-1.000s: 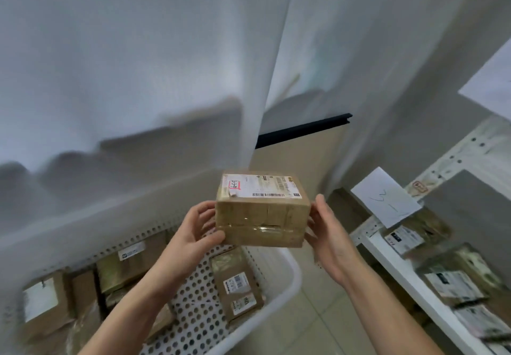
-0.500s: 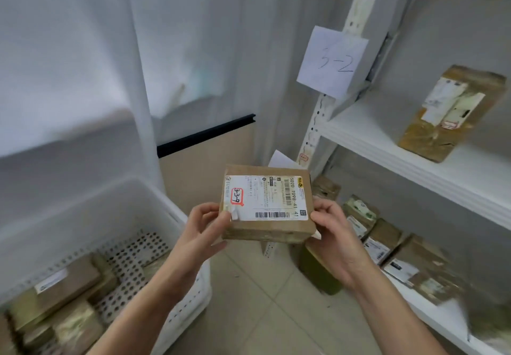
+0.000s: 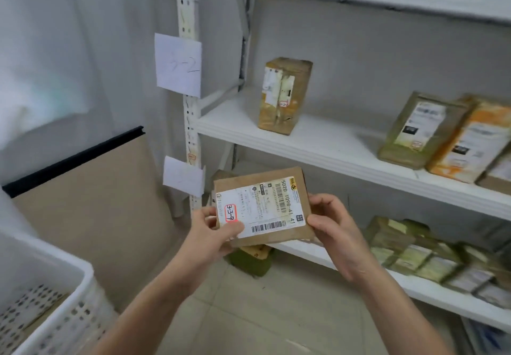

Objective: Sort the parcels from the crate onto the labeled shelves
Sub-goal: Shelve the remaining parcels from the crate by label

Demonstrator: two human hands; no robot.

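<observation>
A: White shelves (image 3: 318, 138) fill the right side; where's the parcel (image 3: 262, 205)?
B: Head view: left hand (image 3: 210, 233) and right hand (image 3: 334, 230) grip it by its side edges, in the air before the shelf post (image 3: 190, 122). The crate (image 3: 74, 307) stands at lower left.

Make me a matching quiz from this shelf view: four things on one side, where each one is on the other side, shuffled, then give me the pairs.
Things
1. parcel labelled 3-3-9
2. upright taped parcel
3. paper sign 3-2
4. white crate

Places
A. stuck on the shelf post
B. lower left corner of the view
C. held between the left hand and the right hand
D. standing on the middle shelf

Pairs: 1-C, 2-D, 3-A, 4-B
</observation>
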